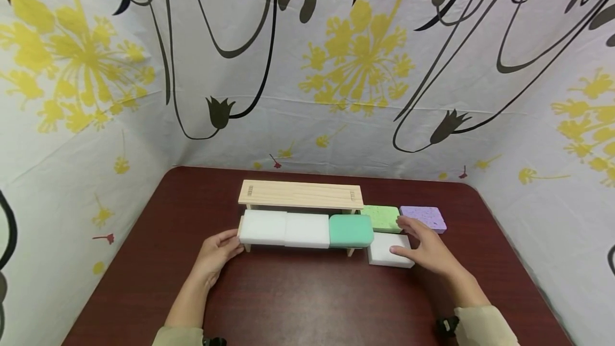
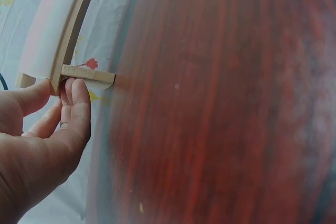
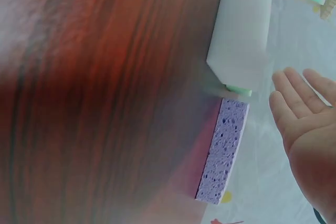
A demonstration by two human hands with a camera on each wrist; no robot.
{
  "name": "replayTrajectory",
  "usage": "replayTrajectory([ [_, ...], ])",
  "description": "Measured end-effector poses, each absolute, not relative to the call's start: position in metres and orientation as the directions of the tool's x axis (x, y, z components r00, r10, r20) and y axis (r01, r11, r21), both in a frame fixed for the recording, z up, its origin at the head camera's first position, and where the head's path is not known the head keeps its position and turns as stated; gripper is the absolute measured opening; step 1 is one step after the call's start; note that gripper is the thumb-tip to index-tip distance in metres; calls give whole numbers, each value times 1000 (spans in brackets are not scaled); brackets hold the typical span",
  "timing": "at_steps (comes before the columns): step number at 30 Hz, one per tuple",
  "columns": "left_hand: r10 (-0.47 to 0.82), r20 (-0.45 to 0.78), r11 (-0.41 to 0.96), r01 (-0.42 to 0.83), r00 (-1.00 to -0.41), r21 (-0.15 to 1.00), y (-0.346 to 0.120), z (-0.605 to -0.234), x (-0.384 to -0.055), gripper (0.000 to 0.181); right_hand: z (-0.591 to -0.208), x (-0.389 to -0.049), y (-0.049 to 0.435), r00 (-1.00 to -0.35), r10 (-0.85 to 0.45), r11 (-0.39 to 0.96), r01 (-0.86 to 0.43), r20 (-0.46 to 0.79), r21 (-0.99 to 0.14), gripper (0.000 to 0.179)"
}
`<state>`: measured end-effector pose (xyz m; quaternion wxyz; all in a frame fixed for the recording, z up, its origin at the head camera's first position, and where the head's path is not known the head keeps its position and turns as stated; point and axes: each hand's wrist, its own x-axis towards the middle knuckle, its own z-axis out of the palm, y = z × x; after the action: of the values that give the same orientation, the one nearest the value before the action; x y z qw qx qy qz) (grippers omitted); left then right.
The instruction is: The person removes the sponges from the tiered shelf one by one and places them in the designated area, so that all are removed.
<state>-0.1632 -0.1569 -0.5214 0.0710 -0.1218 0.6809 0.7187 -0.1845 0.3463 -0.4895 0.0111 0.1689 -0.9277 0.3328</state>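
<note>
My left hand (image 1: 217,258) pinches the left end of a small wooden stand (image 2: 73,27), thumb above and fingers below in the left wrist view. Two white sponge blocks (image 1: 283,228) and a teal sponge (image 1: 351,230) lie side by side on this stand, the teal one at its right end. With fingers spread, my right hand (image 1: 430,248) hovers at the right over a loose white block (image 1: 388,251) on the table. Whether it touches the block is unclear. Behind that block lie a green sponge (image 1: 381,218) and a purple sponge (image 3: 223,150).
A second wooden stand (image 1: 300,195) with a bare top stands just behind the loaded one. Everything is on a dark red-brown table (image 1: 298,303) with rounded far corners. Patterned white cloth (image 1: 269,79) hangs along the back and both sides.
</note>
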Motion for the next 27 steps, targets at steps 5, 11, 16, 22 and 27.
replayTrajectory([
  [5, -64, -274, -61, -270, -960, 961, -156, -521, -164, 38, -486, -186, 342, -937, -315, 715, -337, 149, -612, 80],
  [11, -70, -278, -65, -274, -958, 960, -156, -521, -163, 38, -483, -189, 334, -930, -328, 698, -357, 167, -621, 79],
  [16, -70, -282, -70, -277, -957, 958, -157, -523, -163, 39, -484, -192, 326, -926, -338, 675, -365, 171, -641, 79],
  [22, -62, -265, -73, -260, -962, 963, -157, -525, -163, 39, -485, -195, 317, -920, -350, 661, -376, 176, -649, 80],
  [27, -65, -265, -71, -261, -962, 963, -157, -525, -164, 38, -484, -196, 309, -911, -368, 642, -393, 185, -658, 80],
])
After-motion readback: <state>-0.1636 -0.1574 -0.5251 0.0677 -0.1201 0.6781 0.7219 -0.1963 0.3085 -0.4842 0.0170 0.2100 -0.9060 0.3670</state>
